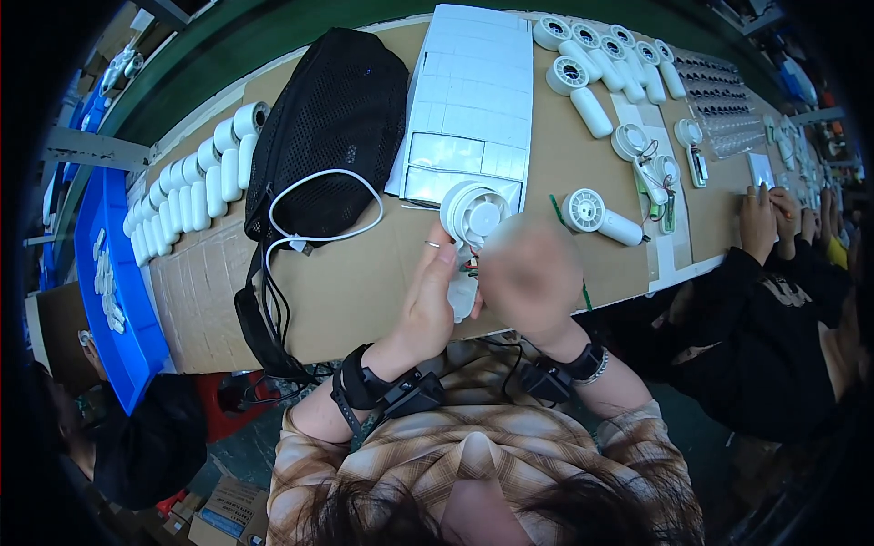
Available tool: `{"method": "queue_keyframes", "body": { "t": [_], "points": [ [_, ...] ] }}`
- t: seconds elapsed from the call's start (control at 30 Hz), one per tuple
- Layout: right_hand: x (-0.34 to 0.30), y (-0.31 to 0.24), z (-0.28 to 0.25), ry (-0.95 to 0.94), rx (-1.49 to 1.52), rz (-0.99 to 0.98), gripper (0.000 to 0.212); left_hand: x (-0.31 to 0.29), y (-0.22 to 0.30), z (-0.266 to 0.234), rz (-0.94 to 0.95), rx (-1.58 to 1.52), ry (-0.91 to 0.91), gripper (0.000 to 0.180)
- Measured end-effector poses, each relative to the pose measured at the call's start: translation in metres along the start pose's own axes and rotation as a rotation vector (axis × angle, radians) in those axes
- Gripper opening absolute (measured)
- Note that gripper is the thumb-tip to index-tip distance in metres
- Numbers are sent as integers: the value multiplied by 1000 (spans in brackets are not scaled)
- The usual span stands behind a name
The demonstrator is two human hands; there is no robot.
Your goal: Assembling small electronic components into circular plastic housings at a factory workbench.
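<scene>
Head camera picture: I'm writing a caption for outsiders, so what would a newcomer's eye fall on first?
Probably the big black mesh bag left of centre on the table, with a white cable looped partly over it. Next, the bright blue tray at the table's left end. At centre, the left hand holds a white round-headed device, the blurred right hand close beside it.

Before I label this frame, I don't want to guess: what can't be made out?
All in the head view:
Right hand: a blur hides its fingers and exact grip.
White handheld fan: any parts behind the right hand are hidden.
Black mesh bag: fabric hides any contents.
White pieces in the blue tray: too small to identify.
</scene>
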State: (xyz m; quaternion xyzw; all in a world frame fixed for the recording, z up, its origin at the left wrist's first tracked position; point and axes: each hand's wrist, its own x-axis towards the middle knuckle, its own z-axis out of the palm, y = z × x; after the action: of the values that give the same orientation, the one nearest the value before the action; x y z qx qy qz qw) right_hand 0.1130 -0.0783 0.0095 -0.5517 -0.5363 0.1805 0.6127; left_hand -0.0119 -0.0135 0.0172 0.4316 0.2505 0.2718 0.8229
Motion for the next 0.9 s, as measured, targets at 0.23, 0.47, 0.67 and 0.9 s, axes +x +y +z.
{"method": "queue_keyframes", "body": {
  "t": [0.23, 0.47, 0.67, 0.9],
  "points": [
    [-17, 19, 20, 88, 378, 207, 23, 2, -5, -3, 62, 79, 26, 45],
    [-22, 22, 23, 85, 505, 270, 20, 0, 2, -8, -98, 3, -31, 45],
    [-24, 15, 19, 72, 412, 238, 21, -6, -1, -7, -44, 45, -98, 54],
    [-15, 17, 0, -10, 37, -11, 25, -9, 1, -8, -3, 275, -63, 52]
  ]
}}
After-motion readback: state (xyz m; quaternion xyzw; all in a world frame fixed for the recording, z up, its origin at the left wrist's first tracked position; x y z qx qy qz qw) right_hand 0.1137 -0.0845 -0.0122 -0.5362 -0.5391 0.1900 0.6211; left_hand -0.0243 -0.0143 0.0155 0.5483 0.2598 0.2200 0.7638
